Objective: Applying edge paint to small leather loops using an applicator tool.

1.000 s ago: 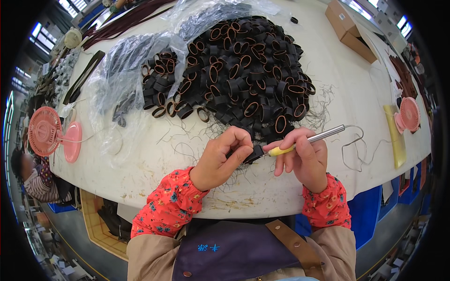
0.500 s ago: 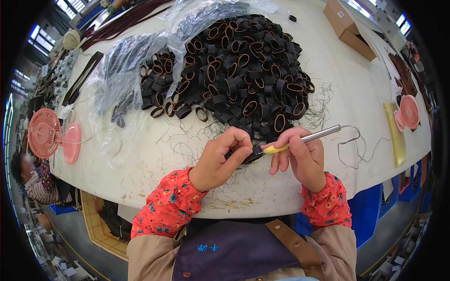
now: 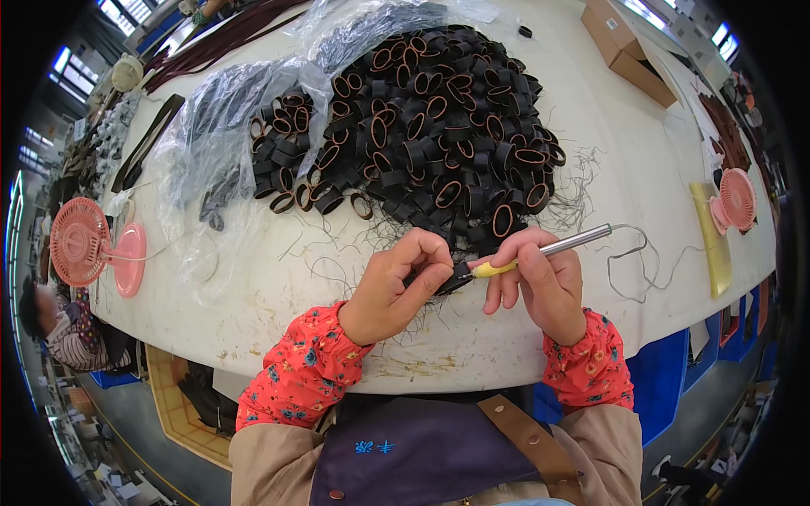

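Observation:
Between the thumb and fingers of my left hand (image 3: 395, 282) is a small black loop (image 3: 456, 278), looking like a leather belt keeper and partly hidden by the fingers. My right hand (image 3: 544, 282) grips a pen-like electric tool (image 3: 576, 243) with a metal barrel and yellow-wrapped front end; a thin cable (image 3: 645, 253) trails from its back. The tool's tip meets or nearly meets the loop's edge. Just beyond both hands lies a large pile of similar black loops (image 3: 422, 160) with brown inner edges.
Clear plastic bagging (image 3: 228, 110) covers the pile's left side. Pink fans stand at left (image 3: 80, 240) and right (image 3: 737, 200), near a yellow strip (image 3: 711, 240). A cardboard box (image 3: 629, 55) sits far right. Loose threads (image 3: 578, 181) litter the white table (image 3: 278, 312). Someone sits at far left.
Both hands, the loop and the tool keep nearly the same place. At the lower right edge, a dark shape like a person's leg and shoe has come into view.

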The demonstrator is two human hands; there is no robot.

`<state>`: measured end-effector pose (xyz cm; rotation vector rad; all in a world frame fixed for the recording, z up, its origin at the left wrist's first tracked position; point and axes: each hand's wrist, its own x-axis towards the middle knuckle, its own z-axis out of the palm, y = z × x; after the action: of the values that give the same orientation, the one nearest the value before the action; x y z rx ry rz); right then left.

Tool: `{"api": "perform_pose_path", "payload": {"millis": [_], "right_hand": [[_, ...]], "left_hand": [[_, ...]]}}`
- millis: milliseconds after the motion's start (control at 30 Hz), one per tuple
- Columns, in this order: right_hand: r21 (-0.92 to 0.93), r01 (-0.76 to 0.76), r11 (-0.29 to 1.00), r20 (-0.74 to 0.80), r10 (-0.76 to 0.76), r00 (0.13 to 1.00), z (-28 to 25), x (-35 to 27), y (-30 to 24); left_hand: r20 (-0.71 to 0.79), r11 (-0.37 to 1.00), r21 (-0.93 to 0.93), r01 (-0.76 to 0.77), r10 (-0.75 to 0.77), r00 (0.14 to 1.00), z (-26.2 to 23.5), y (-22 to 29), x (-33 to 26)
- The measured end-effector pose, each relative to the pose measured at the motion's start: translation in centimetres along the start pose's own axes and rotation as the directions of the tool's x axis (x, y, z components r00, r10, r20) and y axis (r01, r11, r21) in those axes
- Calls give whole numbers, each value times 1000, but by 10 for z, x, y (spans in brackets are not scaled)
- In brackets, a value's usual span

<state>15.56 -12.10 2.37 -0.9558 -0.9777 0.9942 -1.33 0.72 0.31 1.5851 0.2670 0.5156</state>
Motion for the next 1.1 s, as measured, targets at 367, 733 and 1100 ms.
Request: {"api": "perform_pose_path", "payload": {"millis": [367,733,1100], "right_hand": [[0,1,1000,-5,-1,1000,1,0,-1],[-388,198,900,7,-212,977,5,9,0],[-711,311,630,72,-375,924,1,11,1]], "left_hand": [[-1,1000,5,5,-5,1000,0,-2,0],[-35,996,-62,59,-62,998,2,3,1],[-272,964,242,-108,174,946,-6,-8,12]]}}
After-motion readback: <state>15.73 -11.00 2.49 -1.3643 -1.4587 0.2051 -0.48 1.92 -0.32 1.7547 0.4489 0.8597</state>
